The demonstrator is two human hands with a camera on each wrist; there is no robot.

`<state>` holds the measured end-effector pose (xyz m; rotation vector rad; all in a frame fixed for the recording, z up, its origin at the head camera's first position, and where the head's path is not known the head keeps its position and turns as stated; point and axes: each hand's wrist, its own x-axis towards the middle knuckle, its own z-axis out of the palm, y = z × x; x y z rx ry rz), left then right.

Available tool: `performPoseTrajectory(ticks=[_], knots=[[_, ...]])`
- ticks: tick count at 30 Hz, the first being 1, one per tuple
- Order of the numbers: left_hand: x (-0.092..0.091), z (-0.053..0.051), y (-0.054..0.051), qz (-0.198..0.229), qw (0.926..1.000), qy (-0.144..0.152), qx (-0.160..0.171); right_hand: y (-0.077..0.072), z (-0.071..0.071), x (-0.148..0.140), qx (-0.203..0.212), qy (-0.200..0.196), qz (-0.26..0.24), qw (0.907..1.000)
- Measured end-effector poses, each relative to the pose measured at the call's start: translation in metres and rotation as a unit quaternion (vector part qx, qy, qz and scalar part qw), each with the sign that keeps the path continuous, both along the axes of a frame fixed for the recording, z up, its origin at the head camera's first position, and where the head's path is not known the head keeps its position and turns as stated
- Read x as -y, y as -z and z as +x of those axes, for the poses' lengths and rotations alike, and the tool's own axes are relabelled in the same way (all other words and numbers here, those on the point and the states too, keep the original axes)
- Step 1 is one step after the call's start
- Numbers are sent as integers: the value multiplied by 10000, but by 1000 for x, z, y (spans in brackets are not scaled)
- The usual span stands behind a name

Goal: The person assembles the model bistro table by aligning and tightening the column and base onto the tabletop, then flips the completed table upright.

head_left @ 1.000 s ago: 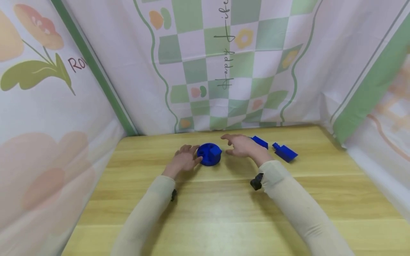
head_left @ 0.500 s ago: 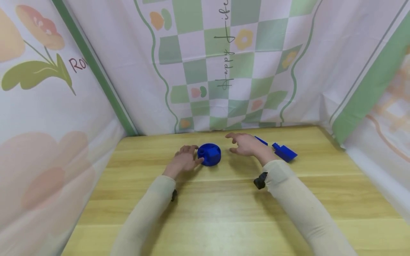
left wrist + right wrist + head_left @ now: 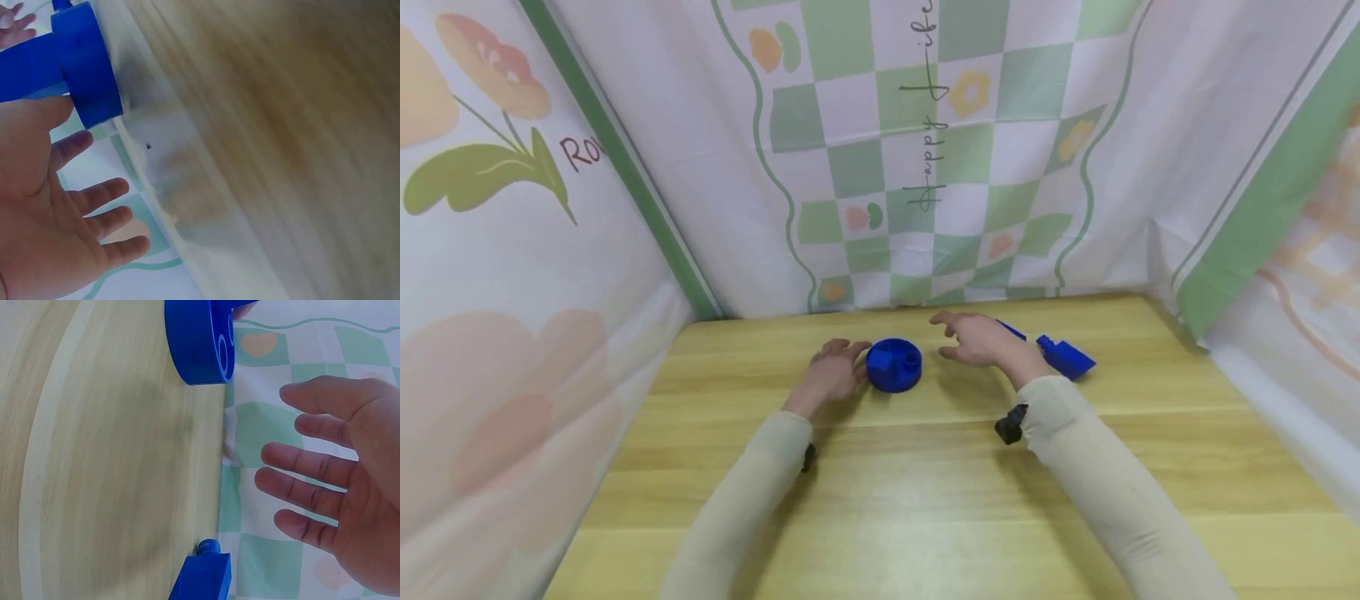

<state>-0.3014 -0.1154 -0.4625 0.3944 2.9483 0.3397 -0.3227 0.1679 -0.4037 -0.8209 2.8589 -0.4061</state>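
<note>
Two hands worked at a wooden table [image 3: 887, 500] around a blue disc [image 3: 893, 382], which lay face up near the table's far edge, between them. Taking the disc as the centre of a dial in the head view, the left hand [image 3: 831, 371] sat at nine o'clock, close against the rim. Its fingers were spread apart and fairly straight in the left wrist view, with the thumb tip at the disc; whether the thumb pressed on it, I cannot tell.

The right hand [image 3: 977, 340] hovered between two and three o'clock, apart from the disc, its fingers loosely bent and parted, the thumb away from them.

On the disc's face a raised blue block [image 3: 882, 362] stood toward nine o'clock, and a round hole [image 3: 912, 360] showed toward three. Beyond the right hand, between two and three o'clock, a blue piece [image 3: 1011, 330] was partly hidden by that hand. Farther out at three o'clock lay a blue block with a peg [image 3: 1067, 358], its narrow end toward ten. A green-checked cloth [image 3: 880, 167] hung at twelve o'clock, behind the table.
</note>
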Motion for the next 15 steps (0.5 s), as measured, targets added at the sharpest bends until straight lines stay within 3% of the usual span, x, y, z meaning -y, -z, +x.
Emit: performPoseTrajectory(ticks=[9,15], knots=[[-1,6,-6,235,9996,76,117,2,-1,-1,48,32,34,10000],[-4,6,-3,17,9998,47,212,4,-2,-1,-28,13,-13,10000]])
